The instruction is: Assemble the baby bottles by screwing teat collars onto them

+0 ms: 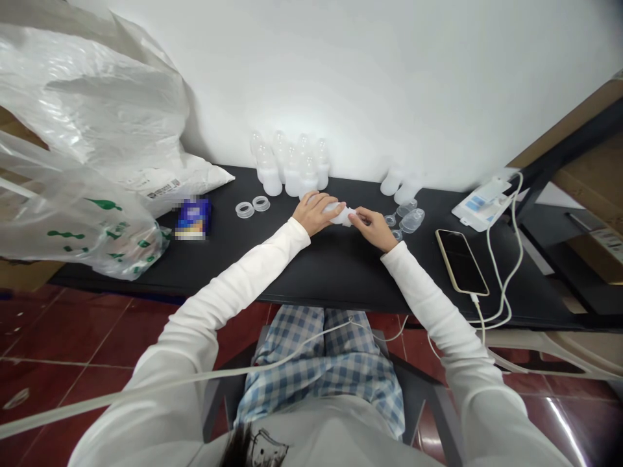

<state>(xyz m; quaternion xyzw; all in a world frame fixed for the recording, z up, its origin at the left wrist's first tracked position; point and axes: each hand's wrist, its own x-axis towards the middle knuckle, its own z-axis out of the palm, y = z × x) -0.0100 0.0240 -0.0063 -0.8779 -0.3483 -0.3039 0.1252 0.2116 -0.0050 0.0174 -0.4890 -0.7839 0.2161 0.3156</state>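
Observation:
Over the middle of the black table, my left hand is closed around a small white baby bottle lying on its side, its neck pointing right. My right hand pinches the bottle at its neck end; the fingers partly hide what is there. Just beyond my right hand lie clear caps and small clear pieces. Two white bottles without caps stand behind them. Several capped bottles stand by the wall. To the left, two white rings lie side by side.
A blue packet, blurred out in part, lies left on the table. Plastic bags bulge over the left end. At right are a phone with a white cable and a white-and-blue package. A cable crosses my lap.

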